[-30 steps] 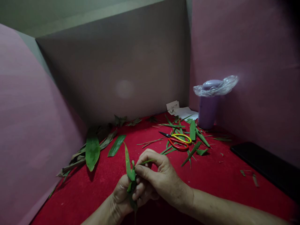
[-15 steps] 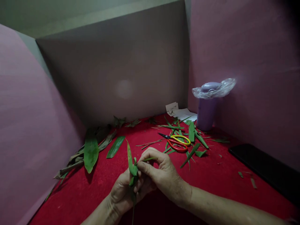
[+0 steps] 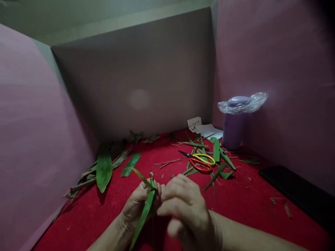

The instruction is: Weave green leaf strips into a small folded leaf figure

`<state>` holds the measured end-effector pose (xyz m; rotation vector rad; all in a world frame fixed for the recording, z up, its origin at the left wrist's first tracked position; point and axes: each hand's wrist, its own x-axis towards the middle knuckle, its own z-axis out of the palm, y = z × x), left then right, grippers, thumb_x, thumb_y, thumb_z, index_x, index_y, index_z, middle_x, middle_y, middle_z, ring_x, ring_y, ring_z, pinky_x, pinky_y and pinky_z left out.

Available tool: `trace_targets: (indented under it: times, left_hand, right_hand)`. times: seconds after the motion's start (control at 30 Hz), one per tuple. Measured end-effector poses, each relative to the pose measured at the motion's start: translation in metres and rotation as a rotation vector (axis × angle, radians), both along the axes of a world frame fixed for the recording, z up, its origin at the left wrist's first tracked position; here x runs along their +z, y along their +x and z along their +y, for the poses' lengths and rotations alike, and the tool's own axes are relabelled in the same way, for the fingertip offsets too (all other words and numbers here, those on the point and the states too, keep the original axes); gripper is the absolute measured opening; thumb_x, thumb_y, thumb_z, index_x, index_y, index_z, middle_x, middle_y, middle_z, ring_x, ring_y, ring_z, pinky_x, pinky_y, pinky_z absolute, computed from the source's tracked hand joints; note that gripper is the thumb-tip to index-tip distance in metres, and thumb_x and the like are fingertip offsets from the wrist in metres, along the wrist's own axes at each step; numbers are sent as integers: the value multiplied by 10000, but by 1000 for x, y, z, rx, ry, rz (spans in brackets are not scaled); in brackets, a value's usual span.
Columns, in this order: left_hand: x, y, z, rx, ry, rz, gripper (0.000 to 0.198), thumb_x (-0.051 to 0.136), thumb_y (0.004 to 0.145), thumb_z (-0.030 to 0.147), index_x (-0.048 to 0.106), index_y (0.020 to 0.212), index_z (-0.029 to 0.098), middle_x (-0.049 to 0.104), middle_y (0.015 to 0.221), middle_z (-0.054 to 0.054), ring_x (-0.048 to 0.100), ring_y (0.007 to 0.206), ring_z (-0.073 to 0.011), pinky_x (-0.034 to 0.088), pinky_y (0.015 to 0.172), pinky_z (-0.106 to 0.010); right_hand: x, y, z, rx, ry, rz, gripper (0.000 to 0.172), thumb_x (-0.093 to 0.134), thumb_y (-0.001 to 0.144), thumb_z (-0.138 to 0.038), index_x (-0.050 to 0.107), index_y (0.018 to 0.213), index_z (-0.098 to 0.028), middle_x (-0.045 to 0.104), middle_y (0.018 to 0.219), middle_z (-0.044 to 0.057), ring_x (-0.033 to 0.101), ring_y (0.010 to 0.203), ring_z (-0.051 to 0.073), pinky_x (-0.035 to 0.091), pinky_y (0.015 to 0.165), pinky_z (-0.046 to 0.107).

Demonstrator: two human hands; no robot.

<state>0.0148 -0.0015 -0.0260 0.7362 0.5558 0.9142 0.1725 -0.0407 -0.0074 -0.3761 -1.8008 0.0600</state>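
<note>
Dark marks on the paper slip (image 3: 194,122) — unreadable.

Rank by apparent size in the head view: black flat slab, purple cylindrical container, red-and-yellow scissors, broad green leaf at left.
1. Black flat slab, nearer and cropped by the frame.
2. Purple cylindrical container.
3. Broad green leaf and red-and-yellow scissors: about alike, unranked.

The left forearm (image 3: 110,237) comes in from the near left and the right forearm (image 3: 248,237) from the near right, both bare, meeting low in the middle. The left hand (image 3: 137,207) is curled, thumb and fingertips pinched together at its far end. The right hand (image 3: 184,209) sits just right of it, back turned up, its fingers (image 3: 175,190) bent into a loose fist and touching the left fingertips.
</note>
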Motion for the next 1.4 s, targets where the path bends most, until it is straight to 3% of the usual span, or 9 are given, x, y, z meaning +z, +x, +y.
trace_targets:
  times: [0.07, 0.2, 0.3, 0.53, 0.77, 1.07, 1.4]
  left_hand:
    - [0, 0, 0, 10, 17, 18, 95, 751, 595, 117, 672, 647, 127, 613, 579, 3, 531, 534, -97, 430, 557, -197]
    - [-2, 0, -1, -10, 29, 73, 142, 730, 615, 80, 669, 743, 87, 617, 633, -23, 539, 555, -104, 408, 559, -204]
    - [-5, -2, -1, 8, 33, 90, 147, 733, 612, 77, 658, 731, 118, 605, 617, 2, 534, 542, -100, 387, 537, -197]
    - [-4, -1, 0, 5, 44, 88, 152, 763, 621, 160, 672, 723, 93, 646, 652, -26, 551, 567, -99, 416, 573, -195]
    - [1, 1, 0, -6, 60, 41, 148, 768, 629, 187, 688, 718, 101, 666, 636, -26, 578, 589, -103, 455, 638, -205]
    - [-4, -1, 0, -44, 76, 20, 124, 727, 680, 198, 686, 735, 94, 655, 654, -40, 568, 630, -121, 445, 704, -240]
    - [-4, -1, -1, -49, 55, 50, 175, 743, 665, 206, 677, 765, 79, 622, 659, -29, 547, 607, -115, 438, 661, -243]
  right_hand:
    - [0, 1, 3, -59, -151, 32, 113, 448, 860, -172, 557, 834, -154, 583, 748, 59, 518, 699, 175, 374, 668, 343]
    - [-2, -1, 10, -92, -336, 35, 87, 551, 815, -210, 575, 868, -146, 546, 722, 47, 501, 710, 187, 379, 664, 336]
    - [-4, -3, 12, -82, -343, 52, 27, 561, 806, -176, 580, 823, -168, 537, 724, 33, 496, 708, 176, 375, 662, 323]
    - [-5, -4, 12, -59, -359, 145, 68, 526, 792, -138, 505, 738, -173, 516, 671, 9, 482, 652, 152, 370, 647, 309]
    - [-6, -5, 13, -13, -526, 250, 86, 504, 794, -161, 516, 710, -176, 518, 664, -3, 485, 645, 137, 395, 635, 278]
    - [-3, -6, 15, 105, -752, 345, 96, 511, 781, -190, 531, 688, -173, 516, 642, -22, 484, 624, 116, 403, 614, 242]
    - [-7, -11, 16, 225, -950, 392, 123, 548, 751, -222, 538, 642, -166, 482, 604, -34, 449, 599, 106, 388, 596, 232]
